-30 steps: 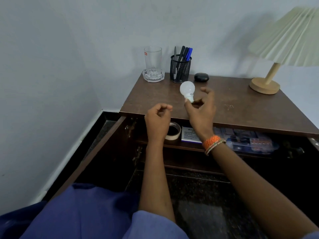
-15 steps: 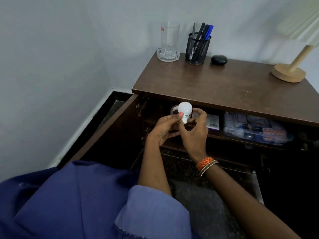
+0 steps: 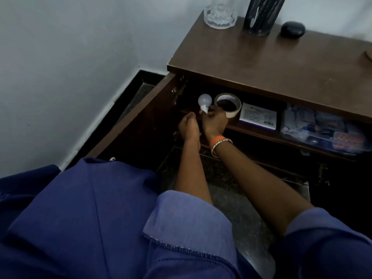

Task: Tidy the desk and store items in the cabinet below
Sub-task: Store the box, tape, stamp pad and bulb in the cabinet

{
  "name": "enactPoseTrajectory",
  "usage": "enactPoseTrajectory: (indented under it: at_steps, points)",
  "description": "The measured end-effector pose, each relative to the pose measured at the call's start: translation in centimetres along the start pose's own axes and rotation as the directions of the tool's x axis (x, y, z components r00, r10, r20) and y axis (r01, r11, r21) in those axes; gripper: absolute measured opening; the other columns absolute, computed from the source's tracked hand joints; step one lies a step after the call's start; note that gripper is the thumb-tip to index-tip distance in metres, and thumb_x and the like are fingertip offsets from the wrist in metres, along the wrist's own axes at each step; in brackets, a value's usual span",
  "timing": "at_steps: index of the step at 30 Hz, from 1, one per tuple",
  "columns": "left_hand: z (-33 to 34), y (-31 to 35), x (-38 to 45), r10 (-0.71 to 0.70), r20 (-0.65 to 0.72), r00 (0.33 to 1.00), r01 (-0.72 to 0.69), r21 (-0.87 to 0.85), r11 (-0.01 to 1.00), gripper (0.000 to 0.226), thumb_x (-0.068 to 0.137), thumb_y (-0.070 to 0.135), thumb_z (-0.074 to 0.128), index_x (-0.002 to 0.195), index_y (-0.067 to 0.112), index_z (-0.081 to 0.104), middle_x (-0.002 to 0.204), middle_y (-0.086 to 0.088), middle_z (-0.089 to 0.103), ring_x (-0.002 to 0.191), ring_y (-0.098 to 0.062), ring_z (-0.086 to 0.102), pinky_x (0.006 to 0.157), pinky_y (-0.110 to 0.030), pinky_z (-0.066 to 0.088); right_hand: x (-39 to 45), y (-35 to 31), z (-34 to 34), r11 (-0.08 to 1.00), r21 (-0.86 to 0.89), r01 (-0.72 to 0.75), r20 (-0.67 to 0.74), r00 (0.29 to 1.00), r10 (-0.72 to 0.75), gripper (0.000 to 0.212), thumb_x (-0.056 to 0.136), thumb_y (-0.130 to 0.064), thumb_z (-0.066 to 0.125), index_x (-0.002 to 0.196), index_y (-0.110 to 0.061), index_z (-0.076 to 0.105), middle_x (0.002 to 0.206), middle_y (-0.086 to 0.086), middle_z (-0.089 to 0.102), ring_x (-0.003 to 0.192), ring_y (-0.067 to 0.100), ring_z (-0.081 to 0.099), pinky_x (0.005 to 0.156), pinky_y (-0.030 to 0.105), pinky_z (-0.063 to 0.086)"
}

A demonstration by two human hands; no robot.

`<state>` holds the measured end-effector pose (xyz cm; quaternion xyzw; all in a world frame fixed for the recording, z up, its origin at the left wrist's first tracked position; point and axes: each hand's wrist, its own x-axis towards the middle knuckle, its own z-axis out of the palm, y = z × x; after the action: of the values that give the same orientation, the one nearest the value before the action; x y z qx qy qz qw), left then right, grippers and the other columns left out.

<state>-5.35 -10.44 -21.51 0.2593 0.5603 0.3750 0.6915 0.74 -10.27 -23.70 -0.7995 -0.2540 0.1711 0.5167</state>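
A small white light bulb (image 3: 265,101) stands globe-up at the left end of the cabinet's upper shelf (image 3: 259,132). My right hand (image 3: 215,122) pinches its base. My left hand (image 3: 188,126) hovers just left of it with curled fingers and holds nothing that I can see. A roll of tape (image 3: 228,104) lies right behind the right hand, with a white box (image 3: 258,116) and a clear bag of small items (image 3: 322,130) further right on the same shelf.
The brown desk top (image 3: 281,63) carries a glass (image 3: 219,12), a black mesh pen holder (image 3: 261,15) and a small black case (image 3: 292,29). The open cabinet door (image 3: 130,125) stands at the left. A dark stone floor lies below.
Both hands brought the bulb from above the desk top down into the cabinet and to the shelf's left end. My left hand has come off the bulb. The camera has tilted down.
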Motion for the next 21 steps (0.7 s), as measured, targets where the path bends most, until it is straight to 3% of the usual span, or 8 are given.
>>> enactPoseTrajectory:
  at_steps: [3,7,13,21]
  points:
    - [-0.7,-0.1,0.7,-0.005,-0.039,0.999,0.004,-0.019,1.000,0.033,0.090,0.029,0.051,0.112,0.009,0.066,0.115,-0.008,0.066,0.106,-0.024,0.062,0.099,-0.046,0.048,1.2,-0.8,2.1,0.998,-0.058,0.029,-0.024,0.999,-0.030,0.025,0.083,-0.026,0.068,0.096,-0.006,0.074,0.093,0.013,0.074,0.089,0.026,0.068,0.065,0.021,0.037]
    - [-1.9,0.0,1.2,-0.008,-0.052,0.999,0.008,-0.001,1.000,0.044,0.099,0.038,0.032,0.122,0.013,0.059,0.127,-0.006,0.061,0.119,-0.021,0.053,0.105,-0.045,0.039,2.8,-2.0,3.4,0.984,-0.165,0.068,-0.048,0.996,-0.077,0.029,0.085,-0.028,0.064,0.096,-0.002,0.074,0.096,0.018,0.073,0.092,0.031,0.068,0.072,0.031,0.047]
    - [-3.4,0.3,2.0,-0.056,0.009,0.998,0.056,-0.006,0.998,0.051,0.101,0.042,0.022,0.132,0.015,0.051,0.136,-0.006,0.054,0.130,-0.024,0.044,0.105,-0.048,0.033,4.3,-2.4,4.3,0.960,-0.280,0.021,0.000,1.000,-0.022,0.037,0.086,-0.027,0.062,0.113,-0.001,0.064,0.115,0.019,0.066,0.109,0.035,0.060,0.081,0.033,0.049]
    - [-3.8,0.0,2.0,-0.083,0.033,0.996,0.083,0.017,0.996,0.050,0.101,0.040,0.023,0.131,0.013,0.052,0.136,-0.009,0.053,0.129,-0.027,0.044,0.104,-0.047,0.034,4.1,-2.3,4.6,0.953,-0.297,0.068,0.013,0.998,-0.067,0.050,0.087,-0.024,0.063,0.126,0.004,0.048,0.122,0.023,0.061,0.114,0.038,0.057,0.086,0.037,0.048]
